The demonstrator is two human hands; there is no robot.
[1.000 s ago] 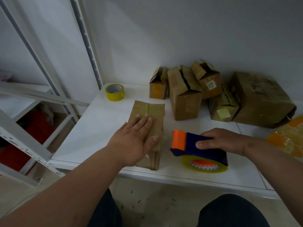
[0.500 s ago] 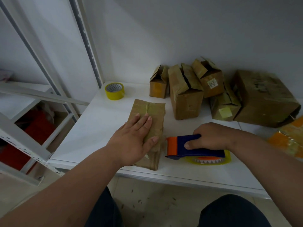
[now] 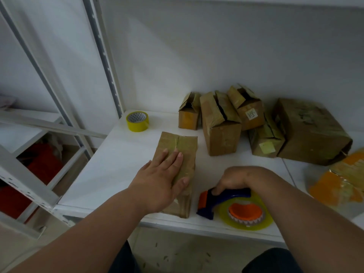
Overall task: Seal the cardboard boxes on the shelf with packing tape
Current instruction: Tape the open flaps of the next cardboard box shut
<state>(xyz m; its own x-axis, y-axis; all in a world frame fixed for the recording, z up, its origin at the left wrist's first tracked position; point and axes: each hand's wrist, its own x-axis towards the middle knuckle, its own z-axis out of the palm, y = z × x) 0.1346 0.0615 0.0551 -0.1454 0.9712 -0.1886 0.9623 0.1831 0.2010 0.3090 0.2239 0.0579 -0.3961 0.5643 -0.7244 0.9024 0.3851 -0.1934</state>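
Observation:
A small brown cardboard box (image 3: 182, 146) lies flat near the front of the white shelf (image 3: 118, 162), with tape along its top seam. My left hand (image 3: 161, 180) rests palm-down on it, fingers spread. To its right, my right hand (image 3: 234, 179) grips the blue handle of a tape dispenser (image 3: 226, 200) with an orange front plate. The dispenser lies tilted on its side on the shelf, showing its yellowish tape roll and orange hub (image 3: 246, 212).
Several cardboard boxes (image 3: 220, 125) with split or open flaps stand along the back wall, the largest (image 3: 309, 133) at the right. A spare yellow tape roll (image 3: 137, 121) sits at the back left. Orange-and-clear wrapping (image 3: 338, 184) lies at the right. Metal shelf uprights (image 3: 104, 56) rise at left.
My right hand has brought the tape dispenser down toward the shelf's front edge and tipped it onto its side. My left hand stays flat on the box.

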